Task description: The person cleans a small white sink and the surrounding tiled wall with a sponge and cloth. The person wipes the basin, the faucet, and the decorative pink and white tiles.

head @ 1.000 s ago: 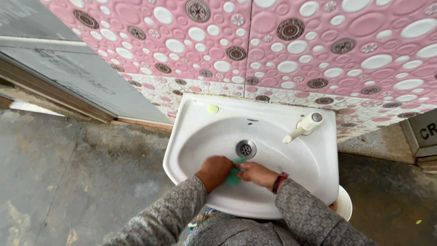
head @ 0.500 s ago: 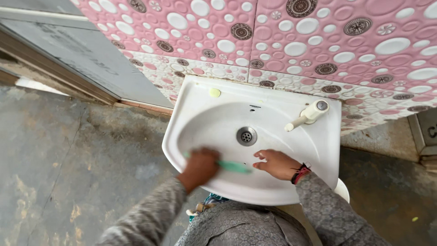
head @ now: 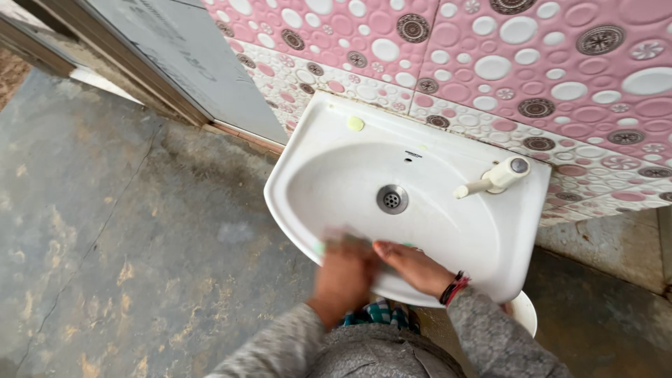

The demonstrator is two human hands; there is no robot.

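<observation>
The left hand (head: 344, 273), blurred, is gripping a green scrubber (head: 323, 246) on the near rim of the white basin (head: 483, 238), low in the frame; the right hand (head: 409, 266) is resting open beside it. Scrubbing seems underway; uncleaned areas likely need firm strokes.

Both hands met at the near rim of the white washbasin (head: 483, 241): the blurred left hand (head: 344, 274) seemingly gripped a green scrubber (head: 323, 246), touching the right hand (head: 411, 266). The cream tap (head: 495, 178) stood by the pink-tiled wall (head: 448, 49).

head camera, steep downward view, close over sink (head: 518, 231)
</observation>
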